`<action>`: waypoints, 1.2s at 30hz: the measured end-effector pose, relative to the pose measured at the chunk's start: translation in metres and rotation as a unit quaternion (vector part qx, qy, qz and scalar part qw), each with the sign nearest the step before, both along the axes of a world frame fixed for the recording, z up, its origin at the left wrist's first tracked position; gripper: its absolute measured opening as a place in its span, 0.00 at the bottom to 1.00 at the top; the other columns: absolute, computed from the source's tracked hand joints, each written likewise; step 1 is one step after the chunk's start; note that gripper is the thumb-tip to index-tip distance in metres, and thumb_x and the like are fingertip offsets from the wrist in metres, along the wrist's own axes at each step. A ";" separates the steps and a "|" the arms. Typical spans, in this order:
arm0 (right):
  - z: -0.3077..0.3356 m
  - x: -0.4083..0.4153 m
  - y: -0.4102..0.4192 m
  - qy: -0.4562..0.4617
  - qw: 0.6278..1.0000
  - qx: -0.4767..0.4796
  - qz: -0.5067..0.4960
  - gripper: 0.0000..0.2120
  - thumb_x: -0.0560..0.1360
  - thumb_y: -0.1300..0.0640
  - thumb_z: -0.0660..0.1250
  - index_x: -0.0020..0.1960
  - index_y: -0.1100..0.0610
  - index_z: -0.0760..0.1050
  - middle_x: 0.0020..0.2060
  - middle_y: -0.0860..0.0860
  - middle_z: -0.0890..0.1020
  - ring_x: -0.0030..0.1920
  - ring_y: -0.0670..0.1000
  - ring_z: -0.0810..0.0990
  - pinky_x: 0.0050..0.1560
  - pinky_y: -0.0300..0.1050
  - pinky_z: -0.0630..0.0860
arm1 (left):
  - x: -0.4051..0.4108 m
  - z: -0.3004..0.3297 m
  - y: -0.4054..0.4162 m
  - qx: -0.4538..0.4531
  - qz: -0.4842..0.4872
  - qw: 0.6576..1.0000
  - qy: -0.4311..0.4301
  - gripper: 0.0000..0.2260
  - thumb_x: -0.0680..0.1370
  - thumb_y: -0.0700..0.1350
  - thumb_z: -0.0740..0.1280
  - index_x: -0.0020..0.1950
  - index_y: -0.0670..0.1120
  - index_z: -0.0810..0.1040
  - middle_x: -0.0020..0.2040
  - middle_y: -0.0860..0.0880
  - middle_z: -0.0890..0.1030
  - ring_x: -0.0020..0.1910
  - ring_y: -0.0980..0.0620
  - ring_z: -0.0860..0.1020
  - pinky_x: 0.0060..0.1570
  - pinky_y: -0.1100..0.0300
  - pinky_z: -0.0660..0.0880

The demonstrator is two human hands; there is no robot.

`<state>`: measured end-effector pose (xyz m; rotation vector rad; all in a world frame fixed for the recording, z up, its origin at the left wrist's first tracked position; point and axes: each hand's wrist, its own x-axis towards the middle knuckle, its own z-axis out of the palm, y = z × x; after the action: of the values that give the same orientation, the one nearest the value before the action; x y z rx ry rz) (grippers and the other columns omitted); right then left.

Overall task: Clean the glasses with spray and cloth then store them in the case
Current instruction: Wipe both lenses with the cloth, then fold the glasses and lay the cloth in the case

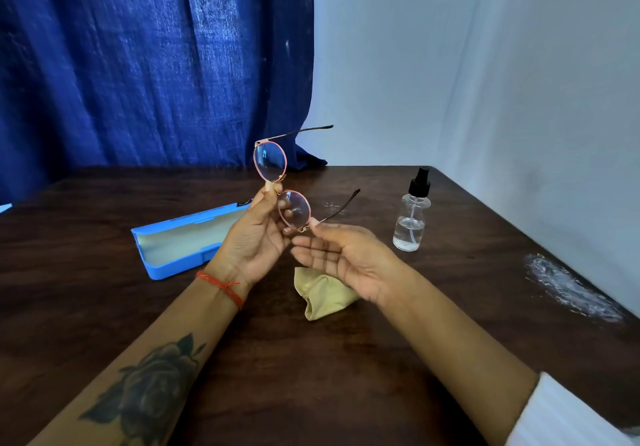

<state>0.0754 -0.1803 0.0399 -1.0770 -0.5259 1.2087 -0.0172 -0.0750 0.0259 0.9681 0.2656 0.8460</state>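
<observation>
Left hand pinches the pink-rimmed glasses at the bridge, held on end above the table. Right hand lies slack, fingertip at the lower hinge. Microfibre cloth at 6 o'clock, spray bottle at 3, open case at 9. Risks, as I judge: thin grip slips; fingers smudge lens.

We see two bare forearms, and the left forearm carries a large dark rose tattoo with leaves. A thin red-orange thread bracelet, knotted with short loose ends, circles the left wrist. On the right arm, a white ribbed sleeve is pushed up near the elbow.
</observation>
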 end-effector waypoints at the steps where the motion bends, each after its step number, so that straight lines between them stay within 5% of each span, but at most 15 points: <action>1: -0.001 -0.001 0.001 0.007 1.000 0.010 -0.013 0.05 0.76 0.66 0.64 0.43 0.66 0.76 0.32 0.59 0.83 0.31 0.52 0.84 0.35 0.43 0.83 | 0.001 0.000 -0.001 0.002 -0.002 1.000 0.005 0.11 0.80 0.48 0.55 0.40 0.52 0.72 0.33 0.55 0.72 0.33 0.58 0.70 0.32 0.65 0.64; 6: -0.001 0.005 0.002 -0.009 0.992 0.048 -0.118 0.05 0.75 0.69 0.64 0.41 0.64 0.74 0.28 0.57 0.81 0.28 0.50 0.82 0.33 0.41 0.82 | 0.000 -0.001 0.000 -0.012 -0.013 0.999 0.042 0.09 0.78 0.50 0.58 0.44 0.52 0.75 0.45 0.51 0.76 0.44 0.55 0.74 0.37 0.63 0.67; 10: 0.001 0.011 0.003 -0.111 0.972 0.081 -0.189 0.03 0.74 0.69 0.65 0.45 0.63 0.75 0.31 0.56 0.80 0.27 0.47 0.80 0.31 0.36 0.80 | -0.005 0.001 0.002 -0.025 -0.029 0.998 0.050 0.16 0.77 0.56 0.56 0.51 0.49 0.78 0.50 0.49 0.79 0.48 0.53 0.76 0.43 0.59 0.70; 13: 0.001 0.019 0.001 -0.235 0.939 0.087 -0.235 0.06 0.74 0.68 0.65 0.48 0.61 0.76 0.33 0.54 0.80 0.28 0.46 0.79 0.32 0.36 0.79 | -0.007 0.004 0.008 -0.034 -0.005 0.999 0.037 0.21 0.78 0.60 0.50 0.55 0.50 0.77 0.49 0.50 0.80 0.47 0.53 0.77 0.42 0.59 0.72; 17: -0.002 0.029 -0.001 -0.333 0.899 0.092 -0.269 0.10 0.73 0.68 0.65 0.54 0.61 0.77 0.32 0.52 0.80 0.31 0.48 0.80 0.38 0.42 0.79 | -0.008 0.008 0.013 -0.004 0.066 0.996 0.062 0.16 0.79 0.55 0.54 0.49 0.51 0.80 0.42 0.54 0.80 0.44 0.56 0.77 0.40 0.62 0.73; 22: -0.003 0.034 -0.005 -0.490 0.818 0.126 -0.274 0.16 0.73 0.66 0.67 0.59 0.56 0.76 0.37 0.57 0.83 0.40 0.54 0.83 0.46 0.49 0.81 | -0.010 0.007 0.015 0.028 0.107 0.991 0.077 0.10 0.79 0.48 0.59 0.47 0.51 0.81 0.36 0.54 0.74 0.40 0.59 0.75 0.37 0.66 0.74; 26: -0.003 0.043 -0.007 -0.591 0.747 0.151 -0.264 0.14 0.72 0.66 0.68 0.56 0.57 0.79 0.42 0.49 0.83 0.40 0.45 0.81 0.42 0.33 0.78 | -0.016 0.009 0.019 0.069 0.118 0.987 0.082 0.09 0.77 0.48 0.62 0.46 0.52 0.82 0.33 0.56 0.77 0.40 0.59 0.75 0.41 0.65 0.73; 30: -0.007 0.054 -0.009 -0.690 0.658 0.156 -0.258 0.11 0.70 0.71 0.69 0.48 0.59 0.83 0.41 0.53 0.85 0.40 0.42 0.77 0.42 0.22 0.69 | -0.017 0.010 0.019 0.113 0.117 0.980 0.112 0.08 0.74 0.47 0.66 0.41 0.54 0.84 0.34 0.59 0.82 0.41 0.60 0.77 0.44 0.65 0.73; 36: -0.007 0.065 -0.011 -0.723 0.613 0.180 -0.263 0.13 0.69 0.74 0.67 0.45 0.60 0.83 0.40 0.54 0.85 0.40 0.45 0.78 0.44 0.38 0.76 | -0.027 0.011 0.024 0.247 0.078 0.950 0.174 0.06 0.69 0.49 0.68 0.43 0.53 0.84 0.39 0.59 0.85 0.43 0.63 0.81 0.41 0.70 0.76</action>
<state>0.1405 -0.1916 0.0332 -1.5244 -1.4517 -0.5693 -0.0445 -0.0514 0.0368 1.5884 0.4491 0.9024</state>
